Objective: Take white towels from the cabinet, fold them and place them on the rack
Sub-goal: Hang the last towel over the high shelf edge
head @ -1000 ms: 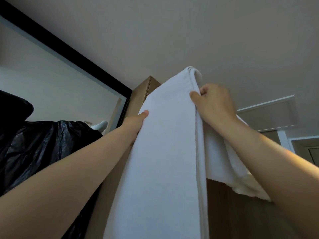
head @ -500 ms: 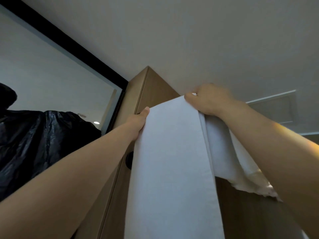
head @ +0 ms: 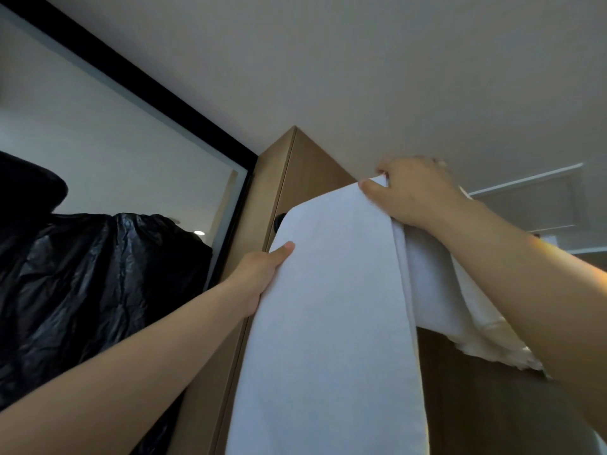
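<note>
A long white towel [head: 331,323] hangs in front of me, held up high near the ceiling. My right hand [head: 414,192] pinches its top right corner, thumb in front. My left hand [head: 262,270] grips the towel's left edge lower down, thumb on the front face and fingers hidden behind the cloth. A second layer of the towel [head: 460,307] droops behind my right forearm, its frayed hem hanging at the right. The tall wooden cabinet [head: 305,172] stands right behind the towel. No rack is in view.
A black-framed mirror [head: 131,133] fills the left wall. A crinkled black plastic cover [head: 82,290] bulges at the lower left beside the cabinet. A small black knob [head: 279,221] shows on the cabinet. White ceiling overhead; a white panel frame [head: 525,205] at the far right.
The towel's top fold has come down from the ceiling. My left hand slid lower along the left edge while my right hand kept the top corner high, so the top edge slants.
</note>
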`<state>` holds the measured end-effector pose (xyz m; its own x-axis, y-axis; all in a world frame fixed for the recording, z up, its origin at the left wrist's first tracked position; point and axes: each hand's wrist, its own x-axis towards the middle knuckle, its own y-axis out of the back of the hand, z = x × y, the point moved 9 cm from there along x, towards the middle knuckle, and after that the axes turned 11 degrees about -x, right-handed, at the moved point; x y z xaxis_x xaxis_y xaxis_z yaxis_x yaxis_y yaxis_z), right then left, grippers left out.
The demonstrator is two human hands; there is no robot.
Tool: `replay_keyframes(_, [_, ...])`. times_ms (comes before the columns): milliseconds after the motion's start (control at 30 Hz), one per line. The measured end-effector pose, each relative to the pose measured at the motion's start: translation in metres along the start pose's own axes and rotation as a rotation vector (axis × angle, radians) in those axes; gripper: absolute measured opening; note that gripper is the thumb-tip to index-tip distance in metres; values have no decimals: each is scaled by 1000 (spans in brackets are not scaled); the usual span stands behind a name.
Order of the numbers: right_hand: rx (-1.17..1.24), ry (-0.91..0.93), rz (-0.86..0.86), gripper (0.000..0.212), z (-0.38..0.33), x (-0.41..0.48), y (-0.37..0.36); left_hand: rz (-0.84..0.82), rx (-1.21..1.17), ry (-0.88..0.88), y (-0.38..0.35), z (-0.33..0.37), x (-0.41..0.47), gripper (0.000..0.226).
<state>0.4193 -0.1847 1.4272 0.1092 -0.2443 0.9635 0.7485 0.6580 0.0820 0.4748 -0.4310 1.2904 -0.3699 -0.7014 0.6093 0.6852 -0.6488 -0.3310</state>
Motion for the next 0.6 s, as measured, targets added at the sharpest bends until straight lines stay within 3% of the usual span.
replay_keyframes(167, [259,-86,376,34,8,-72,41,75,-28,-39,3,9,-1,42])
replay_keyframes(233, [288,-129,242,37,13,-89,27,82,-23,-45,4,11,-1,42])
replay_keyframes(300, [285,-161,-51,49,17,-90,-3,100,-8,-59,5,13,-3,40])
replay_keyframes(400, [499,-166,-300,54,10,-90,-30,119,10,-76,6,15,-4,40])
replay_keyframes(600, [636,-138,-137,54,8,-84,-19,134,49,-91,6,20,-3,42])
